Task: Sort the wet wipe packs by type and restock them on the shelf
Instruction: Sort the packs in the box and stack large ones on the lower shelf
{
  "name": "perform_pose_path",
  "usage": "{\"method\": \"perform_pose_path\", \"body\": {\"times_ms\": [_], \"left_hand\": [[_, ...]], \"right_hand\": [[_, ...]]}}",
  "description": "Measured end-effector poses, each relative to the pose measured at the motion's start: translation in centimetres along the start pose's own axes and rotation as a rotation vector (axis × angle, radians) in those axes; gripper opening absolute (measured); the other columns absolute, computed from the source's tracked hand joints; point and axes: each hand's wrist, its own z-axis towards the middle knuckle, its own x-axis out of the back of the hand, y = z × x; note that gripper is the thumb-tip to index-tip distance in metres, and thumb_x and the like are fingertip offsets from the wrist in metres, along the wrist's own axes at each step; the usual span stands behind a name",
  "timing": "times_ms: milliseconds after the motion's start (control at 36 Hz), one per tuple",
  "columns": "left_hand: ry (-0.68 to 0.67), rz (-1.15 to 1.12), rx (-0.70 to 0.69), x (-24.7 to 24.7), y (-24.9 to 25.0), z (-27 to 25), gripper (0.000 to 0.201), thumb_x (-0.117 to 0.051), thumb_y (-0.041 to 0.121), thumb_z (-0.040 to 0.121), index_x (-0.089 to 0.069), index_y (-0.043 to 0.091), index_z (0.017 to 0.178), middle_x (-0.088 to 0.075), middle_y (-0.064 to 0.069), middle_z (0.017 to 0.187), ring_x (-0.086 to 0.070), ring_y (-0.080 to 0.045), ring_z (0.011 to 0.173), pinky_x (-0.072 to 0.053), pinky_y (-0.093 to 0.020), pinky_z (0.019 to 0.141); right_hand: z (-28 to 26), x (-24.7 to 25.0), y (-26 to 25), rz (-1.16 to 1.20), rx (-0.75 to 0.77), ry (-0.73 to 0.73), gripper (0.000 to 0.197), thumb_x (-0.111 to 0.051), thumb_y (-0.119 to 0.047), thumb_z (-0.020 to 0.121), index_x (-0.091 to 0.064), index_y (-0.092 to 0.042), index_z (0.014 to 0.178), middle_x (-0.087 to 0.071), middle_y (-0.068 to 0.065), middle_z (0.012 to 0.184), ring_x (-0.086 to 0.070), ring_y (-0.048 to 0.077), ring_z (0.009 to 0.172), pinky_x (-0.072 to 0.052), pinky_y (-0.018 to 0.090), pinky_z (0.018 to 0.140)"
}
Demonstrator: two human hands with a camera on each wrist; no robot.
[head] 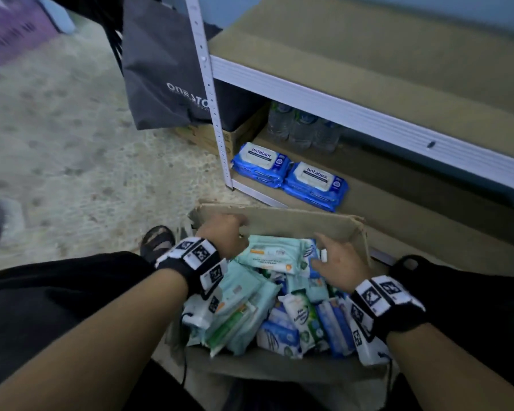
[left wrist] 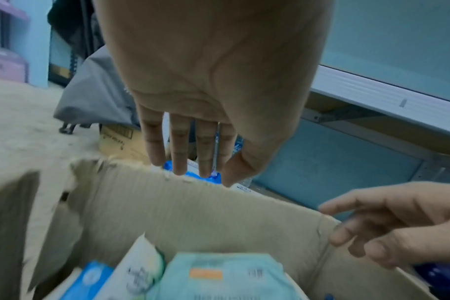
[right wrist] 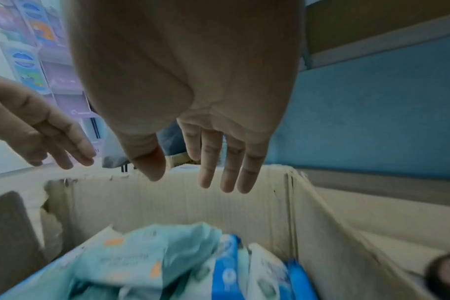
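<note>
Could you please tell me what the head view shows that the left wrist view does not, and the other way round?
Only the head view shows both antabax stacks whole on the bottom shelf, plus the water bottles. Only the left wrist view shows the left hand from below, fingers straight above the box rim. Both show the box of mixed packs and the empty right hand.

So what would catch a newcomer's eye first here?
Probably the cardboard box on the floor, crammed with mint and blue wet wipe packs, both hands open above it. Next, two stacks of bright blue Antabax packs on the bottom shelf just beyond.
</note>
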Motion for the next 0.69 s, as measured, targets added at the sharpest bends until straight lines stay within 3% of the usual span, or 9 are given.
{"method": "perform_pose_path", "body": {"times_ms": [111,222,333,417,528,611,694], "left_hand": [[-0.085,-0.008,0.066,-4.4,-0.5,-2.0,0.057,-0.063,0.040,0.088,-0.048,0.022,0.140,-0.056,-0.006,0.138,-0.055,-0.027,0.121,-0.050,-0.039,0.095],[-0.158,0.036,0.191,-8.7,-1.3,-3.4,0.084,-0.066,0.057,0.080,-0.032,0.021,0.148,-0.038,-0.004,0.150,-0.044,-0.029,0.132,-0.043,-0.041,0.102],[-0.229,0.038,0.283,-11.9,-2.4,-4.2,0.115,-0.066,0.073,0.069,-0.011,0.019,0.155,-0.017,-0.004,0.160,-0.030,-0.033,0.141,-0.036,-0.047,0.109],[-0.288,-0.003,0.311,-12.8,-2.8,-4.5,0.119,-0.069,0.074,0.066,-0.010,0.019,0.153,-0.014,-0.005,0.160,-0.028,-0.033,0.141,-0.035,-0.050,0.109],[-0.359,0.059,0.292,-13.7,-2.8,-4.9,0.137,-0.070,0.080,0.058,0.003,0.017,0.155,-0.003,-0.008,0.162,-0.016,-0.037,0.146,-0.027,-0.055,0.113],[-0.339,0.172,0.289,-14.5,-2.2,-4.9,0.148,-0.073,0.081,0.053,0.011,0.013,0.154,0.003,-0.012,0.162,-0.014,-0.040,0.146,-0.027,-0.056,0.112],[-0.334,0.233,0.273,-14.7,-2.1,-4.9,0.153,-0.077,0.078,0.051,0.014,0.009,0.153,0.004,-0.015,0.162,-0.015,-0.039,0.146,-0.031,-0.052,0.111]], "right_hand": [[-1.5,-3.5,1.5,-0.027,-0.101,-0.127,0.057,-0.061,-0.033,0.091,-0.043,-0.018,0.143,-0.062,0.011,0.127,-0.060,0.029,0.112,-0.051,0.037,0.091],[-3.4,-6.7,2.3,-0.103,-0.094,-0.273,0.053,-0.059,-0.034,0.091,-0.049,-0.014,0.138,-0.060,0.009,0.131,-0.057,0.026,0.118,-0.049,0.033,0.093],[-4.5,-9.4,2.7,-0.196,-0.095,-0.433,0.062,-0.059,-0.034,0.091,-0.037,-0.014,0.146,-0.042,0.013,0.144,-0.049,0.031,0.126,-0.044,0.035,0.099],[-4.7,-10.4,2.6,-0.232,-0.139,-0.436,0.068,-0.060,-0.040,0.089,-0.030,-0.017,0.146,-0.029,0.015,0.143,-0.049,0.036,0.122,-0.044,0.037,0.097],[-4.3,-11.0,2.8,-0.234,-0.152,-0.419,0.077,-0.066,-0.048,0.082,-0.029,-0.019,0.143,-0.030,0.014,0.139,-0.045,0.037,0.123,-0.044,0.041,0.097],[-4.0,-11.2,3.1,-0.220,-0.126,-0.428,0.095,-0.070,-0.058,0.076,-0.022,-0.017,0.147,-0.030,0.013,0.142,-0.045,0.035,0.125,-0.044,0.044,0.098],[-3.6,-11.3,3.2,-0.139,-0.151,-0.430,0.119,-0.075,-0.064,0.070,-0.005,-0.013,0.153,-0.027,0.017,0.150,-0.043,0.033,0.131,-0.045,0.041,0.100]]}}
